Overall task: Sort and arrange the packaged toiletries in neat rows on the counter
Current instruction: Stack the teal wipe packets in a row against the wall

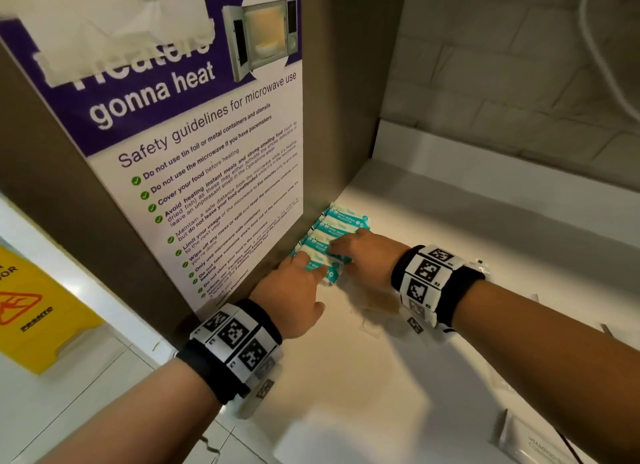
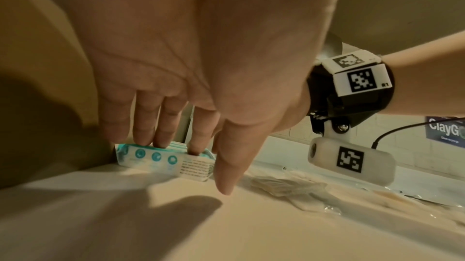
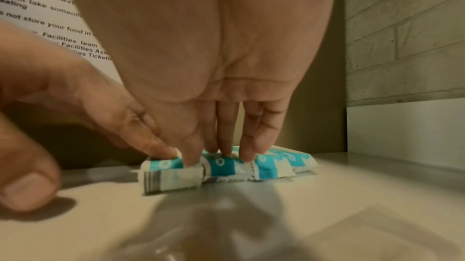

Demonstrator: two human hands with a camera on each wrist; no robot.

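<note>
Head view shows a row of small teal-and-white plastic wipe packets (image 1: 334,233) lying side by side on the white counter (image 1: 363,377), tucked into the corner where the counter meets a brown cabinet side panel (image 1: 332,92). The row runs away from the person along the foot of that panel.

Both hands rest on top of the packets. The left hand (image 1: 294,292) lies palm down at the near end of the row, its fingers (image 2: 161,122) straight and pressing on the nearest packet, the thumb extended toward the counter beside it. The right hand (image 1: 367,252) reaches in from the right, fingers (image 3: 254,130) also straight and close together, their tips pressing down on the middle packets. Neither hand curls round anything; they are flat and only pushing or steadying.

Just to the right of the row, clear plastic sachets (image 2: 289,185) lie loose on the counter, and a grey sachet with printed text (image 1: 533,439) sits well apart near the counter's front edge. A purple-and-white microwave safety poster (image 1: 194,134) is fixed to the cabinet panel. White brick-pattern tiles (image 1: 502,72) cover the back wall, and a yellow wet-floor sign (image 1: 31,311) stands on the floor to the left.
</note>
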